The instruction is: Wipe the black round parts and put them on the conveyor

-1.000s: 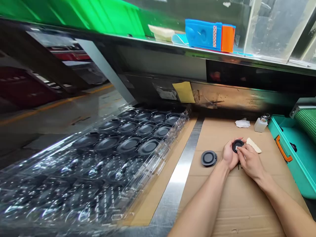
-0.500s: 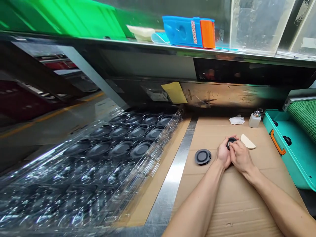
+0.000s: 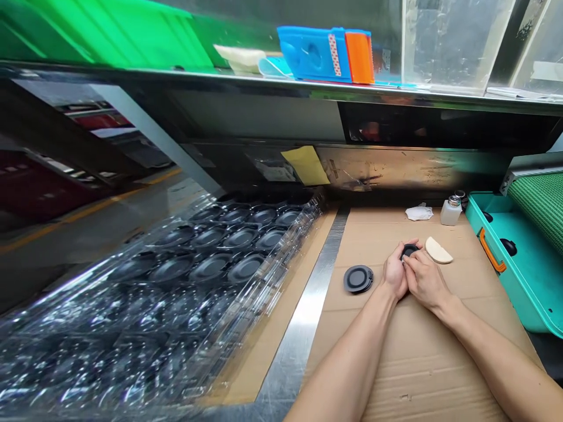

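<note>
**Q: Where is the workpiece?**
A: The black round disc (image 3: 409,251) is between both hands, over the middle of the cardboard sheet (image 3: 422,363).

**Q: What is the state of each hand?**
A: The left hand (image 3: 394,272) is curled around the disc's edge. The right hand (image 3: 424,281) is pressed against the left, with its fingertips (image 3: 407,261) on the disc, pinching it. The exact contact points are partly hidden.

**Q: How should the disc be handled?**
A: It is judged light, with a stiff rim and a more delicate centre. It should be held by the outer rim, leaving the centre untouched.

**Q: What is the count?**
A: One disc is held. A loose disc (image 3: 358,279) lies on the left part of the cardboard sheet. Twelve more show in rows of four in a clear plastic tray (image 3: 303,225) left of the sheet; glare hides any nearer ones. On the sheet are one cream pad (image 3: 438,251), one white cloth (image 3: 419,213) and one small bottle (image 3: 451,214). One teal bin (image 3: 492,275) stands to its right.
</note>
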Demonstrator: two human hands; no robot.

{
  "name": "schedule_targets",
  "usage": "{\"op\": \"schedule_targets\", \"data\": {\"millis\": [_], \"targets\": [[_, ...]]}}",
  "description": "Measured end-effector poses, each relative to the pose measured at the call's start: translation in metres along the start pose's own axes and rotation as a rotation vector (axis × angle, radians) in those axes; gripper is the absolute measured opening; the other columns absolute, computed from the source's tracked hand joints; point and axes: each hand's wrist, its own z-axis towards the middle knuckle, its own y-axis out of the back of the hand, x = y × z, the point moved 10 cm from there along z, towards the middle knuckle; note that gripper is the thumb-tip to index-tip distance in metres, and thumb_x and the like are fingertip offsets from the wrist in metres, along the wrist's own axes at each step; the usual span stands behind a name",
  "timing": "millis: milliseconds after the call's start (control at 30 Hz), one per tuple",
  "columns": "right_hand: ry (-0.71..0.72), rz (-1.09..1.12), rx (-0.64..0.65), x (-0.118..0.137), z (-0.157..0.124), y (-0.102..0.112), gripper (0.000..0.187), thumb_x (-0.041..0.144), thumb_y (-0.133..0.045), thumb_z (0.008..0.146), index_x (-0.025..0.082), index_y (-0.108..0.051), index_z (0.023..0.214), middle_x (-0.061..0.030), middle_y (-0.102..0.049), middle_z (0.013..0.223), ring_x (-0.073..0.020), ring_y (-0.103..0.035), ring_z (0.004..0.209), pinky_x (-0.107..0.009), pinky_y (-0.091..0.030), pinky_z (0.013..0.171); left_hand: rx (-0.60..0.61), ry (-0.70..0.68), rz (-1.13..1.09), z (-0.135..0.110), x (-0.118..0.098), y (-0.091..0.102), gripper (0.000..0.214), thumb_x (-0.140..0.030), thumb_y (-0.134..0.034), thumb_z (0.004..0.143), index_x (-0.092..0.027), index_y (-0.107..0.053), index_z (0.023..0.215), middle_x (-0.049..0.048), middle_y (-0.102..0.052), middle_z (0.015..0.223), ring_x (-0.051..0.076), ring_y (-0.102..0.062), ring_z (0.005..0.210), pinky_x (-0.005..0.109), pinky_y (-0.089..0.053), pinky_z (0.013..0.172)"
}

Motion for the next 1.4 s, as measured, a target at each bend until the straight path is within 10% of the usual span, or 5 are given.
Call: {"op": "schedule_targets", "data": {"millis": [1400], "targets": [[0.036, 0.062, 0.124, -0.0027, -0.0018, 0.0002, 0.019, 0.014, -0.044, 0.094, 0.019, -0.062, 0.088, -0.0072, -0.057, 0.086, -0.0203, -0.051, 0.082, -0.033, -0.045, 0.075, -0.018, -0.006, -0.032, -0.0011, 0.0004, -0.0028, 0.029, -0.032, -0.047, 0.095, -0.013, -0.068, 0.098, 0.0092, -0.068, 0.089, 0.022, -0.067, 0.087, 0.038, -0.052, 0.089]]}}
